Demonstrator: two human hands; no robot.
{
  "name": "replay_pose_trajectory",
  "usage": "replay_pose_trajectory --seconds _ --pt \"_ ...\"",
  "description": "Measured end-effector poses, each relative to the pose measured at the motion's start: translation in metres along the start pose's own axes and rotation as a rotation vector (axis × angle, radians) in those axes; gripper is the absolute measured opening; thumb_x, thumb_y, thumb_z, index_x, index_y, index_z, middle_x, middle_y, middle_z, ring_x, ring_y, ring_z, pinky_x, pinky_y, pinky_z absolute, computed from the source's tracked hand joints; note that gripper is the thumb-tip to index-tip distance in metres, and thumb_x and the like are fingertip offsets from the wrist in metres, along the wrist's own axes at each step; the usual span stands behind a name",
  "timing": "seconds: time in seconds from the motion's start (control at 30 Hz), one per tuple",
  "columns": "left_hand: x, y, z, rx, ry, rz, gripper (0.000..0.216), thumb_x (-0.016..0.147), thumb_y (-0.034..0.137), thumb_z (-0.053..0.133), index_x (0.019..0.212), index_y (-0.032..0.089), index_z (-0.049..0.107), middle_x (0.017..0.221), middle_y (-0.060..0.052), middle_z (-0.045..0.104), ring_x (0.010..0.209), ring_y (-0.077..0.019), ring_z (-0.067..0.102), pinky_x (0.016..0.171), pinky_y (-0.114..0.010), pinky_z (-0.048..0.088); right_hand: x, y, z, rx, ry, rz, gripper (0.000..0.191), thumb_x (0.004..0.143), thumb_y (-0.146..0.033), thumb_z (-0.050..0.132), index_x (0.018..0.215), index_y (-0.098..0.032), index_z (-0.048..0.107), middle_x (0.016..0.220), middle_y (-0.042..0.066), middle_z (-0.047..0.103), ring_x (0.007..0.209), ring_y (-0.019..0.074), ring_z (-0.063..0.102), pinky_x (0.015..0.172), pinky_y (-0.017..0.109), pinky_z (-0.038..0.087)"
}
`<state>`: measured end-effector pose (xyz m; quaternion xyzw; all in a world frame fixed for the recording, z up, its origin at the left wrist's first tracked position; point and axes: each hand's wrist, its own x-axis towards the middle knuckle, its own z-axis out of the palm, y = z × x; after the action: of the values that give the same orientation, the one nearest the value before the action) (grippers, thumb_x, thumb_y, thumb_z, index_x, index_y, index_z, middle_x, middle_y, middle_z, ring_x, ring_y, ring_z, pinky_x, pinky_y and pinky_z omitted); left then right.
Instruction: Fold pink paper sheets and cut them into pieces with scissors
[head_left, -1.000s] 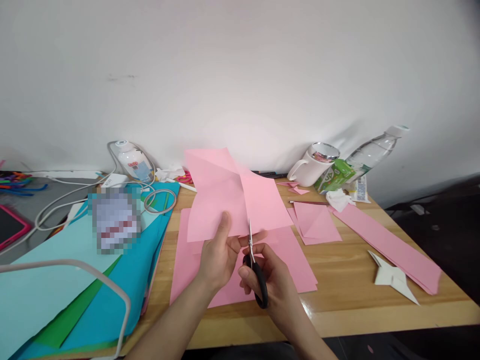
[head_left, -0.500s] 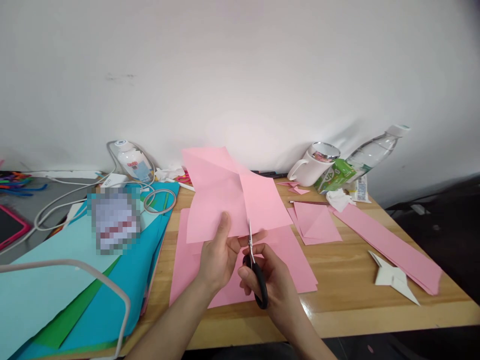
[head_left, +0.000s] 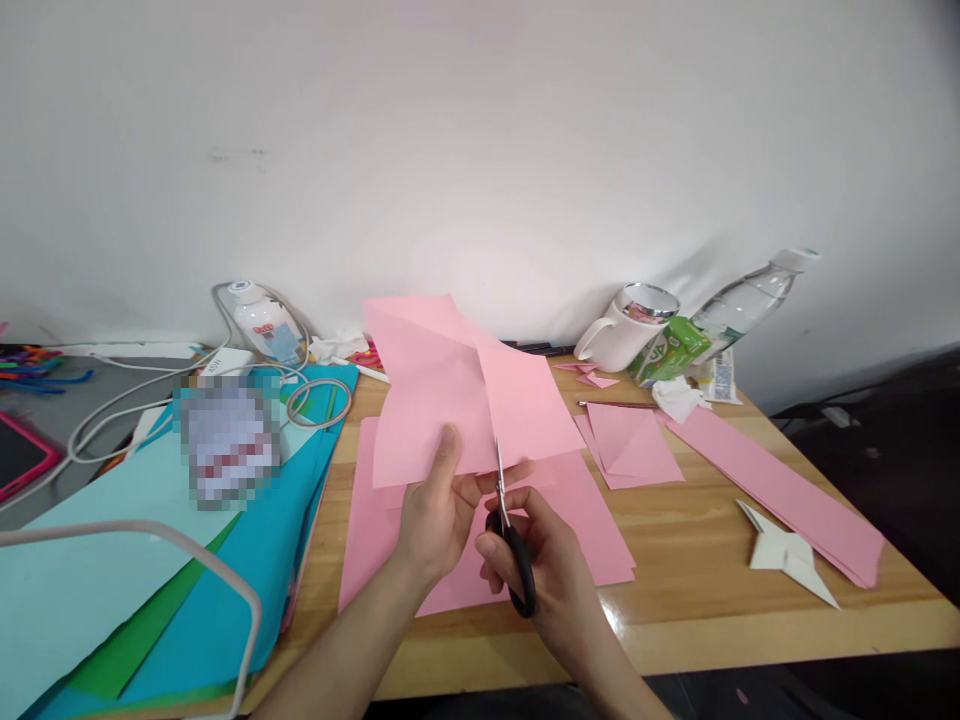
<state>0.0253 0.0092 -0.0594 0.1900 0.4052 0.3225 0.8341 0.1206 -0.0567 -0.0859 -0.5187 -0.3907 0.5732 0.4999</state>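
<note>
Between thumb and fingers, my left hand [head_left: 439, 515] pinches the lower edge of a creased pink sheet of paper [head_left: 435, 410], which stands up from the table. My right hand [head_left: 540, 550] is closed around the black handles of a pair of scissors [head_left: 519, 570]. Their blades point away from me at the sheet's lower edge, along its middle crease. Fingertips of my left hand show behind the blades. Below both hands lie larger pink sheets [head_left: 375, 550], partly covered by my hands.
Folded pink squares [head_left: 637, 450], long pink strips [head_left: 780, 495] and a white folded paper star [head_left: 784, 550] lie right. Behind them stand a white mug [head_left: 619, 340], a green carton [head_left: 667, 350] and a tilted bottle [head_left: 750, 300]. Blue and green sheets [head_left: 202, 590] with cables lie left.
</note>
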Motion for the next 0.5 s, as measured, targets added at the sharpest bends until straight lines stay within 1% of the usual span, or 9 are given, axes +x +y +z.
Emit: replay_pose_trajectory --seconds 0.1,0.23,0.3,0.4,0.5 --pt "0.0005 -0.0013 -0.0012 0.011 -0.021 0.002 0.077 0.087 0.059 0.022 0.119 -0.003 0.055 0.073 -0.019 0.071 0.03 -0.02 0.052 0.022 -0.03 0.033 0.0004 -0.003 0.0018 0.027 -0.002 0.01 0.041 0.071 -0.047 0.068 0.09 -0.021 0.043 0.055 -0.008 0.048 0.047 0.0095 0.046 0.047 0.021 0.035" --pt "0.0028 -0.0061 -0.0042 0.011 -0.09 0.084 0.073 0.086 0.059 0.029 0.118 -0.001 0.058 0.067 -0.016 0.071 0.028 -0.0148 0.048 0.025 -0.026 0.028 0.0019 -0.0058 0.0029 0.075 0.016 -0.024 0.045 0.068 -0.046 0.071 0.089 -0.022 0.04 0.062 -0.006 0.052 0.054 0.0094 0.047 0.052 0.022 0.035" --pt "0.0039 -0.0084 -0.0054 0.022 -0.11 0.094 0.075 0.085 0.061 0.031 0.117 0.0 0.059 0.065 -0.015 0.071 0.027 -0.0127 0.045 0.026 -0.025 0.027 0.0025 -0.0051 0.0018 0.071 0.013 -0.043 0.044 0.069 -0.045 0.071 0.087 -0.022 0.039 0.064 -0.006 0.052 0.056 0.0096 0.047 0.053 0.022 0.036" --pt "0.0042 -0.0095 -0.0056 0.043 -0.112 0.095 0.078 0.082 0.065 0.032 0.115 -0.001 0.059 0.062 -0.013 0.07 0.028 -0.0126 0.046 0.028 -0.025 0.027 0.0031 -0.0032 0.0 0.06 -0.004 -0.047 0.042 0.07 -0.045 0.07 0.087 -0.021 0.039 0.065 -0.005 0.052 0.057 0.0097 0.047 0.054 0.022 0.036" --pt "0.0035 -0.0091 -0.0048 0.041 -0.112 0.094 0.078 0.083 0.063 0.031 0.116 -0.002 0.059 0.06 -0.013 0.069 0.03 -0.0138 0.047 0.028 -0.025 0.028 0.0034 -0.0026 -0.0003 0.068 -0.008 -0.04 0.042 0.07 -0.045 0.07 0.086 -0.021 0.039 0.063 -0.006 0.051 0.055 0.0089 0.046 0.053 0.022 0.035"
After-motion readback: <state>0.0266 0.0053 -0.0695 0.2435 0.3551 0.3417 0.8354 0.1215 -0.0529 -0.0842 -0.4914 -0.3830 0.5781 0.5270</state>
